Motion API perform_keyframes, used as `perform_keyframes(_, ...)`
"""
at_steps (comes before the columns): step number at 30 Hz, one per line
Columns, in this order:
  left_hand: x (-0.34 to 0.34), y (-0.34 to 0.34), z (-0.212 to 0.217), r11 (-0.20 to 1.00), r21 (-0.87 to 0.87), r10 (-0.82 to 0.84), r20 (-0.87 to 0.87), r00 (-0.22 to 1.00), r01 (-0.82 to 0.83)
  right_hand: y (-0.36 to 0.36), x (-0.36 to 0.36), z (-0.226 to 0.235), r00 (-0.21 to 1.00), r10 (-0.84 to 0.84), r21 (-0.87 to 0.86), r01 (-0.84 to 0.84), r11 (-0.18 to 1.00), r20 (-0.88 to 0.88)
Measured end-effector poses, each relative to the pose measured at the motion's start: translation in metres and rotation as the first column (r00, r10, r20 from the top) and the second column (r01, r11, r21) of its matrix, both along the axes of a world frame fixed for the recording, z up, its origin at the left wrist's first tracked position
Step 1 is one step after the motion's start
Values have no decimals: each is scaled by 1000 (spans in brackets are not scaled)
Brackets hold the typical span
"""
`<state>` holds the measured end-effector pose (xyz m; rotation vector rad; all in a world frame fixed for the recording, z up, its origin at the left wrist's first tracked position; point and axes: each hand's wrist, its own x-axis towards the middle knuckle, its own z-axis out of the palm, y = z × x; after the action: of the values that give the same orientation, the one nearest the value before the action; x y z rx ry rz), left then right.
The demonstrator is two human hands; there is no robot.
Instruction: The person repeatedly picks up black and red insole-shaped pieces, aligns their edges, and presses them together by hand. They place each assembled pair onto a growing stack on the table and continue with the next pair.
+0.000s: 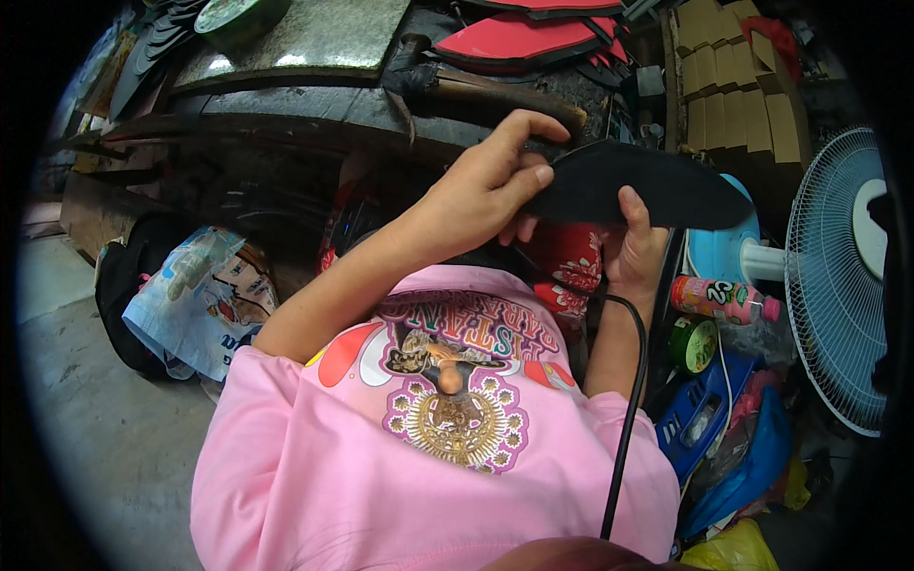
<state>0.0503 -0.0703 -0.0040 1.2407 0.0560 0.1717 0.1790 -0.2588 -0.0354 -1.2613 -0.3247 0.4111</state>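
A flat black piece with a curved upper edge and pointed right end (647, 186) is held up in front of my chest. It looks like soft sheet material, but its exact kind cannot be told. My left hand (505, 171) grips its left end, with the thumb and fingers bent at the edge. From below, my right hand (636, 243) pinches the lower edge, thumb on the near face and fingers partly hidden behind. Just beyond my left hand, a hammer with a wooden handle (505, 93) lies on the dark workbench (286, 107).
Red curved pieces with black edges (524, 40) are stacked at the back, near a stone slab (324, 38). To the right stand a fan (838, 276), a drink bottle (719, 299) and a blue basket (700, 409). A black cable (628, 419) hangs beside my right forearm.
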Motion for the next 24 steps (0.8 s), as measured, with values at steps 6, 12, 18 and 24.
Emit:
perform_keyframes(6, -3, 1, -2, 764, 482, 348, 254, 902, -430, 5, -2, 13, 996, -76, 89, 72, 993, 41)
perform_keyframes(12, 4, -1, -9, 449, 645, 368, 498, 786, -619, 11, -14, 12, 997, -42, 148, 31, 989, 70)
perform_keyframes(18, 2, -4, -14, 418, 647, 399, 501, 768, -638, 15, -16, 13, 990, -55, 151, 35, 988, 129)
perform_keyframes(24, 4, -1, -17, 637, 579, 378, 340, 861, -508, 18, -18, 18, 990, -30, 144, 10, 989, 135)
